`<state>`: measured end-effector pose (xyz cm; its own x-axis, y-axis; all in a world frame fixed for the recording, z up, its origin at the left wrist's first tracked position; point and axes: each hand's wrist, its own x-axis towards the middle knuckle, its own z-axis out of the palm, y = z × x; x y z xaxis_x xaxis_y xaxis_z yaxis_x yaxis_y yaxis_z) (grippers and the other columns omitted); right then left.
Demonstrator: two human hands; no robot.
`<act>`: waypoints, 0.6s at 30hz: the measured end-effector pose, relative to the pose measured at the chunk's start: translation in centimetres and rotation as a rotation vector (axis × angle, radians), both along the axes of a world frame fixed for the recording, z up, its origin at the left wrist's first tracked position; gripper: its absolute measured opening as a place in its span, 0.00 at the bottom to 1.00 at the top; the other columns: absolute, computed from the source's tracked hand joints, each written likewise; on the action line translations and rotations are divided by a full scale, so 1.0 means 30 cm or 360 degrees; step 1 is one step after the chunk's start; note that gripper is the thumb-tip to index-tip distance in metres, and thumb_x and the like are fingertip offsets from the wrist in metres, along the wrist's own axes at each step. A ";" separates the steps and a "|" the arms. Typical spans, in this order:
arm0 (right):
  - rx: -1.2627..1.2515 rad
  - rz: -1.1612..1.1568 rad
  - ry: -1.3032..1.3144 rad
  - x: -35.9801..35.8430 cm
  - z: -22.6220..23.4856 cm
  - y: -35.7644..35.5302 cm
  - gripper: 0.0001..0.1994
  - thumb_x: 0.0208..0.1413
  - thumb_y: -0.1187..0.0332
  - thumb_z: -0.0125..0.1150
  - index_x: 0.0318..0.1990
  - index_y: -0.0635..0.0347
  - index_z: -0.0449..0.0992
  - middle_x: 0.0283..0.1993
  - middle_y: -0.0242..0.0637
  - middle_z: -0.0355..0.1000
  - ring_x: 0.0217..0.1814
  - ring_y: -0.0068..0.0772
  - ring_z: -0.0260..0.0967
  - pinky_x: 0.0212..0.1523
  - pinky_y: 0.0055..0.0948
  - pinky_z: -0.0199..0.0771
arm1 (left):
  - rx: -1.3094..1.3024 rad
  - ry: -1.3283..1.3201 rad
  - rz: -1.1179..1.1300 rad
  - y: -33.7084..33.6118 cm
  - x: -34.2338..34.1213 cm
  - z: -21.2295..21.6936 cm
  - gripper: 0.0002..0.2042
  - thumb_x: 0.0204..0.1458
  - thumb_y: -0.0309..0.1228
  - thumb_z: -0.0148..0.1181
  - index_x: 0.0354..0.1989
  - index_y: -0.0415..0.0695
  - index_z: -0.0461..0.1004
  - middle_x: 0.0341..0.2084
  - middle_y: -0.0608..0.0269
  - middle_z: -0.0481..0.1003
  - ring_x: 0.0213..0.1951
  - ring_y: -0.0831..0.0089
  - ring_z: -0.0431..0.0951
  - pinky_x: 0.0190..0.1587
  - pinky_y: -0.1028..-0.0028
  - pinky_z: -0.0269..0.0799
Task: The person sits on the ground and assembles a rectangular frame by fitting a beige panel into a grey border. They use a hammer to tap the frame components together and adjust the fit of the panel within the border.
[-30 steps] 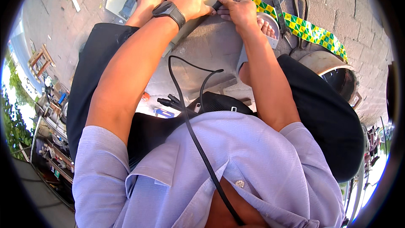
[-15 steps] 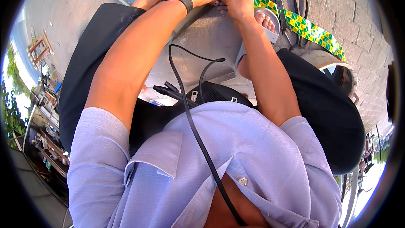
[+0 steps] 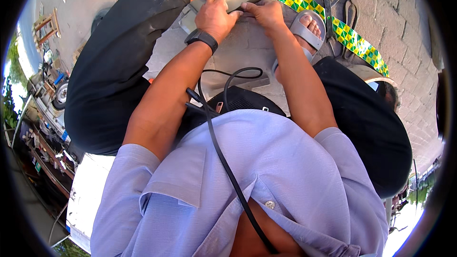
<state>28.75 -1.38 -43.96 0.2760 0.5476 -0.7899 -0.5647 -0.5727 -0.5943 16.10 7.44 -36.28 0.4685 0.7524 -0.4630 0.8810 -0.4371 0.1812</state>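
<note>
Left hand closer in, at thin dark strip

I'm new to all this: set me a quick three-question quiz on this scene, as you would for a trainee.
1. True or false: a dark watch is worn on the left arm.
2. Which is nearest the right hand? (a) wooden frame (b) green-and-yellow checked strip (c) round-rimmed container
3. Fill in: the right foot wears a grey ____.

Key: 1 true; 2 b; 3 sandal.
</note>
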 end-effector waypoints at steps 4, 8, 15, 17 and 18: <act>-0.0174 0.0075 -0.0290 -0.035 -0.027 0.002 0.16 0.46 0.61 0.75 0.27 0.69 0.81 0.26 0.40 0.79 0.26 0.29 0.76 0.31 0.29 0.76 | -0.0143 0.0222 0.0107 0.038 0.002 -0.018 0.23 0.47 0.54 0.64 0.32 0.43 0.81 0.31 0.50 0.81 0.38 0.53 0.81 0.39 0.58 0.75; -0.0423 0.0173 -0.0470 -0.037 -0.001 0.030 0.20 0.43 0.55 0.76 0.20 0.67 0.80 0.22 0.40 0.78 0.25 0.31 0.76 0.33 0.32 0.76 | -0.0205 0.0301 0.0201 0.041 0.010 -0.014 0.24 0.48 0.56 0.63 0.31 0.44 0.82 0.32 0.50 0.81 0.37 0.53 0.81 0.39 0.59 0.76; -0.0711 0.0343 -0.0740 -0.031 0.077 0.077 0.20 0.43 0.55 0.76 0.21 0.67 0.80 0.23 0.42 0.78 0.27 0.35 0.78 0.36 0.33 0.77 | -0.0202 0.0191 0.0387 0.021 -0.002 -0.054 0.27 0.47 0.59 0.63 0.26 0.41 0.80 0.28 0.47 0.80 0.34 0.50 0.80 0.38 0.57 0.74; -0.0679 0.0258 -0.0795 -0.059 0.044 0.058 0.20 0.43 0.55 0.76 0.22 0.67 0.81 0.24 0.42 0.79 0.27 0.34 0.78 0.36 0.32 0.77 | -0.0190 0.0125 0.0360 0.036 -0.007 -0.063 0.27 0.47 0.58 0.64 0.26 0.41 0.79 0.27 0.47 0.80 0.34 0.51 0.80 0.39 0.58 0.75; -0.0613 0.0221 -0.0678 -0.070 0.032 0.041 0.19 0.43 0.56 0.76 0.23 0.68 0.81 0.25 0.43 0.79 0.27 0.34 0.78 0.36 0.32 0.77 | -0.0192 0.0103 0.0352 0.025 -0.024 -0.064 0.27 0.47 0.58 0.64 0.26 0.40 0.79 0.27 0.47 0.80 0.34 0.51 0.81 0.39 0.58 0.75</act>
